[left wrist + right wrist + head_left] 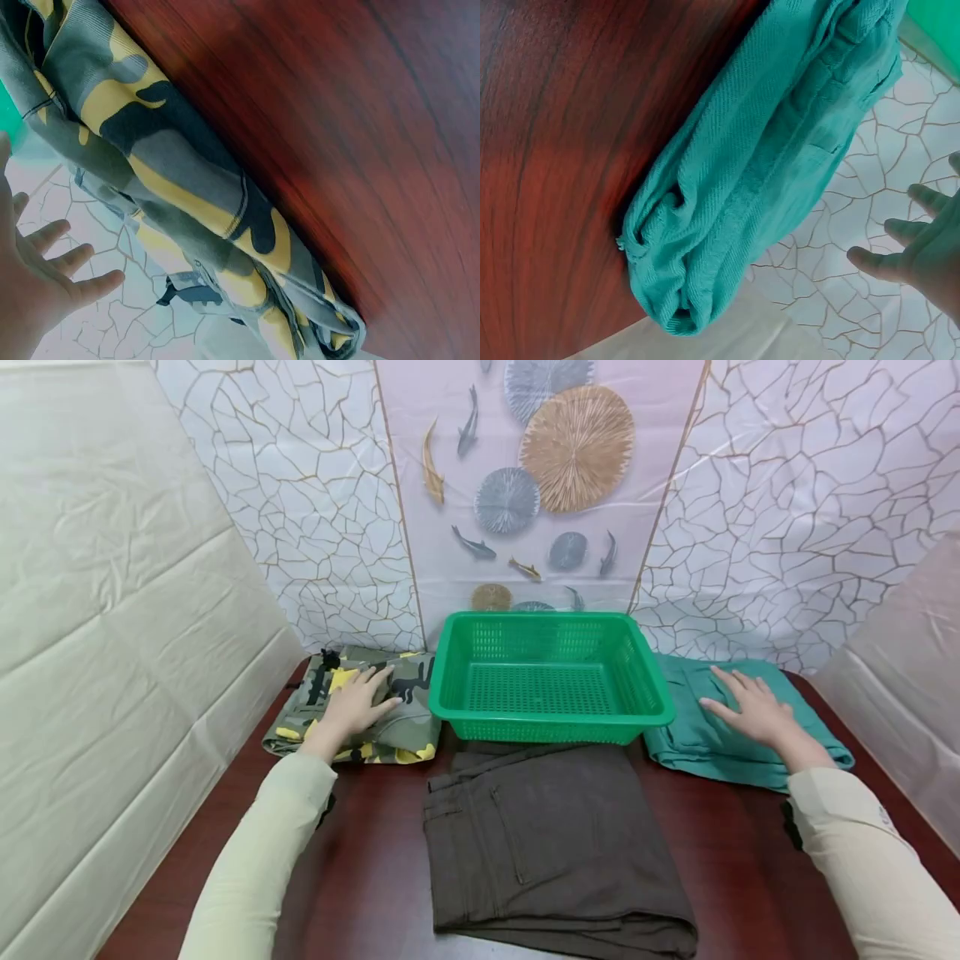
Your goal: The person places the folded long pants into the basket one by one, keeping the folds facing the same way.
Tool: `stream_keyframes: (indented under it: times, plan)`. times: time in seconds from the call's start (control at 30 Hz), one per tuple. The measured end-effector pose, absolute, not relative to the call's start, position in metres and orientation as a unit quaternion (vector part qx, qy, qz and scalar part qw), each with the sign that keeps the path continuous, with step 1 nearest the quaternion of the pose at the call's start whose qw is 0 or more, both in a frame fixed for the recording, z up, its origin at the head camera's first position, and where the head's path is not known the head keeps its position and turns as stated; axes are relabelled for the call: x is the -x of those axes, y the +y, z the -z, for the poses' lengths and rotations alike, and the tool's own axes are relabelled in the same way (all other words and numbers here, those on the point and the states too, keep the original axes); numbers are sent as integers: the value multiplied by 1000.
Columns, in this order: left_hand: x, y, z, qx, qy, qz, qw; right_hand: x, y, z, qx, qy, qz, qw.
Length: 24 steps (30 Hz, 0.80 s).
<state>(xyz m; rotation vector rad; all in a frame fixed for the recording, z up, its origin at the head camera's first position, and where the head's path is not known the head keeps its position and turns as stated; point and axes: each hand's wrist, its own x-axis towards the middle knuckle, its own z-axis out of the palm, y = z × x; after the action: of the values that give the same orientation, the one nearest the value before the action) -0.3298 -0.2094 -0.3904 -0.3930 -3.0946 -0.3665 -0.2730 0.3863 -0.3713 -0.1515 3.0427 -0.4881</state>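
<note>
In the head view my left hand [352, 703], fingers spread, is over folded camouflage trousers [408, 727] in grey, black and yellow. The left wrist view shows a gap between that hand [37, 277] and the camouflage cloth [180, 165]. On the other side, my right hand [753, 710] spreads its fingers over a folded teal garment [693, 739]. The right wrist view has this hand [922, 247] apart from the teal cloth [727, 180]. Dark brown folded trousers [562, 843] lie between my arms, with a pocket seam facing up. Neither hand holds anything.
A green plastic basket [555, 729] with perforated walls stands behind the brown trousers, between the other two garments; nothing lies inside it. Everything rests on a dark red wooden table [375, 860]. A patterned sheet [322, 485] hangs at the back, and pale cloth [112, 652] borders the left side.
</note>
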Motion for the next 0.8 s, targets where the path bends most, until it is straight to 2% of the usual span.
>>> stream_keyframes:
  times: [0.3,0.47,0.8]
  plan:
    - [322,-210,377,125,-979,143,73,265,381,367,56,985,164,-9]
    - [313,-208,370,115,-974,182,74,258,377,363,57,977,201,-28]
    - [290,-205,373,139,-941,302,63,239,367,357,47,968,247,-27]
